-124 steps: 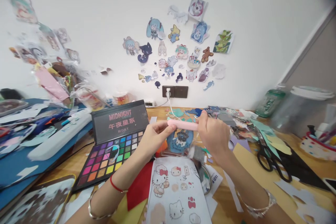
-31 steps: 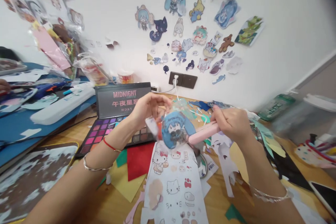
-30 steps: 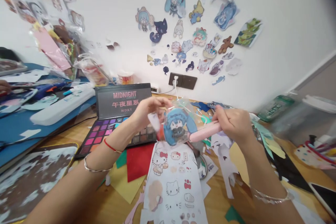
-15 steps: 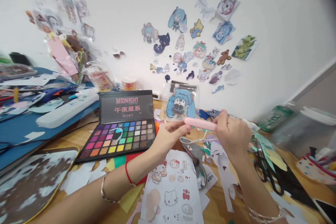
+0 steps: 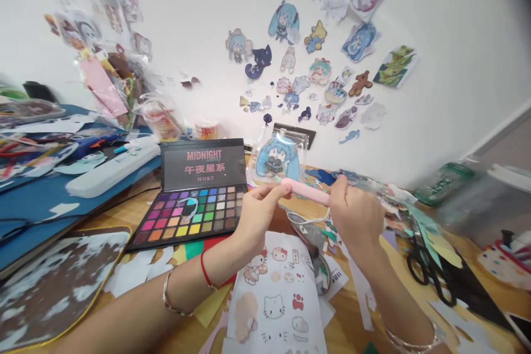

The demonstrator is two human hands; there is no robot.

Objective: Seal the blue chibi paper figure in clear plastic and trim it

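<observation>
My right hand (image 5: 357, 213) is closed round one end of a pink stick-shaped tool (image 5: 310, 192), which lies nearly level. At its other end my left hand (image 5: 259, 213) pinches, thumb against the pink tip. Just behind the tool stands a clear plastic pouch (image 5: 277, 160) holding a blue-haired cartoon figure. Its lower edge meets the tool and my left fingers; which fingers grip the pouch is hidden. A loop of white cord (image 5: 307, 218) hangs below the tool. Under my hands lies a white sheet with cat drawings (image 5: 274, 307).
An open eyeshadow palette (image 5: 191, 215) stands left of my hands. Black scissors (image 5: 429, 268) lie at the right among paper scraps. A yellow-rimmed tray (image 5: 53, 287) is at the lower left. Paper cut-outs are stuck on the wall; a green can (image 5: 440, 182) lies far right.
The pink tool and the pouch have shifted slightly left. My right hand has come a little nearer my left, and my left thumb now presses at the tool's tip.
</observation>
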